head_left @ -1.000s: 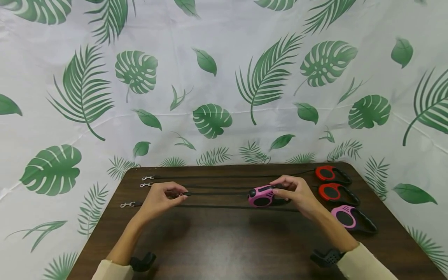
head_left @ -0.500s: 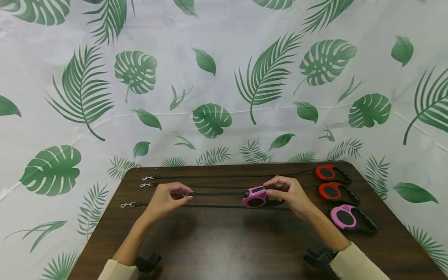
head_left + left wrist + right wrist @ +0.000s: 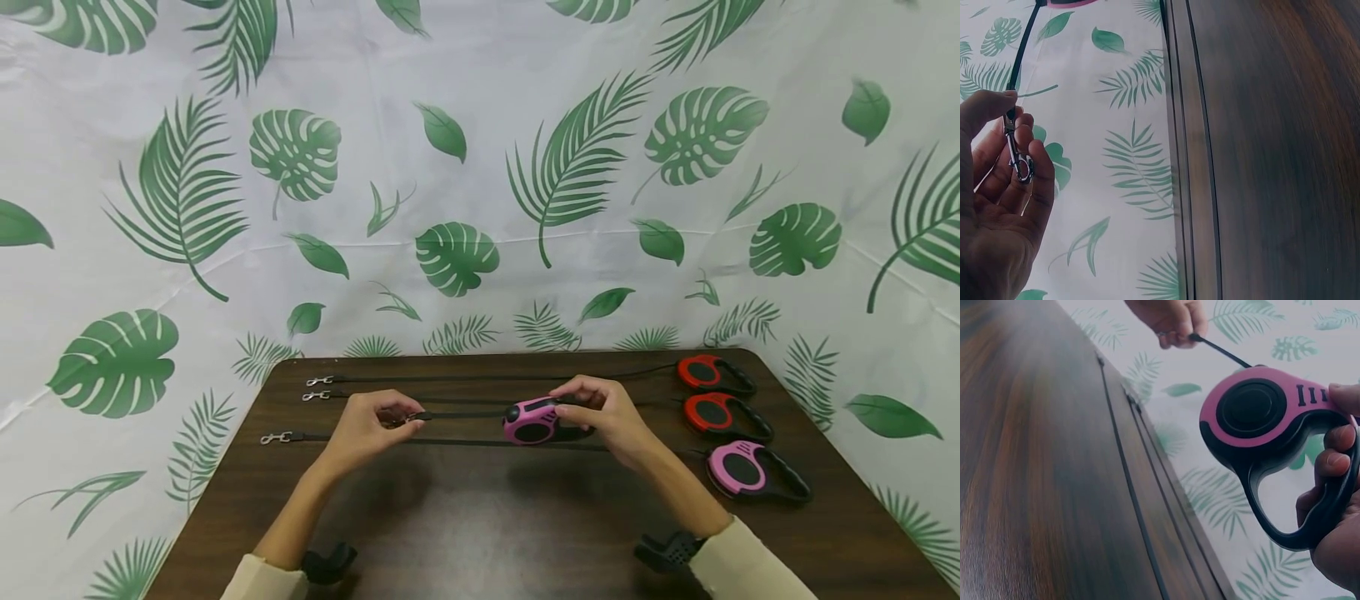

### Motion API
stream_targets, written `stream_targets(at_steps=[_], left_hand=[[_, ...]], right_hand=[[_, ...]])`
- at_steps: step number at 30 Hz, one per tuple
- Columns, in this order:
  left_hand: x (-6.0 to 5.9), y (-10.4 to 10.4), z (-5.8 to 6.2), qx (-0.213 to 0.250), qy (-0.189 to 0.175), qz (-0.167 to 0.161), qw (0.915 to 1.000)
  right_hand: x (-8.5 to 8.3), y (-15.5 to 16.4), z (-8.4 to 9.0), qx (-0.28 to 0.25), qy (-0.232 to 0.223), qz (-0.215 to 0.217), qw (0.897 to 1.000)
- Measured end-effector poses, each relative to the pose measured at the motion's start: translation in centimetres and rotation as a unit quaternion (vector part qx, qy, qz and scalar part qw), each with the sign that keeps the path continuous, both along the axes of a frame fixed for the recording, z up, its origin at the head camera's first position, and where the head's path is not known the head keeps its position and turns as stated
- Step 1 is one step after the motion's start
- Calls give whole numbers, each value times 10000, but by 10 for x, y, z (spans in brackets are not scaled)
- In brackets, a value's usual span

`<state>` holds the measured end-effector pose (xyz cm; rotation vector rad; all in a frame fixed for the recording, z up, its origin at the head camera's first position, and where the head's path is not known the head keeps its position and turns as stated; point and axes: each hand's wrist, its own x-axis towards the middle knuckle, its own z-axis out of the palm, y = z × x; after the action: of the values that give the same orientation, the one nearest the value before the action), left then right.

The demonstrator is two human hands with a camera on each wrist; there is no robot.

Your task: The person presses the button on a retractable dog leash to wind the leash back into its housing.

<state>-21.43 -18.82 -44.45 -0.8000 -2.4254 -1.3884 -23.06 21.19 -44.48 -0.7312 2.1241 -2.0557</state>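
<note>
A pink and black retractable dog leash (image 3: pixel 529 430) is in my right hand (image 3: pixel 611 419), above the table. In the right wrist view, fingers curl around the black loop handle (image 3: pixel 1329 515), and the thumb lies on top of the pink casing (image 3: pixel 1210 403). My left hand (image 3: pixel 371 431) pinches the strap end beside the silver snap hook (image 3: pixel 1020 159), thumb against fingers. That hook hangs over the curled fingers in the left wrist view. Between the hands the black strap (image 3: pixel 468 414) runs nearly straight to the casing.
On the table's right side lie two red leashes (image 3: pixel 697 370) (image 3: pixel 707 412) and another pink leash (image 3: pixel 738 468). Their black straps stretch left across the dark wooden table (image 3: pixel 480 517), ending in silver snap hooks (image 3: pixel 276 437). A leaf-print cloth (image 3: pixel 480 183) hangs behind.
My right hand has moved left with the pink leash, while my left hand has shifted slightly right. The strap between them has become shorter.
</note>
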Motion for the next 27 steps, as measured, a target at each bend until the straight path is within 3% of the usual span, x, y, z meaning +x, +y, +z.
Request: stream_targets(at_steps=[27], left_hand=[[1, 37, 6, 43, 168, -276, 9995]], right_hand=[[1, -29, 4, -91, -17, 76, 9999]])
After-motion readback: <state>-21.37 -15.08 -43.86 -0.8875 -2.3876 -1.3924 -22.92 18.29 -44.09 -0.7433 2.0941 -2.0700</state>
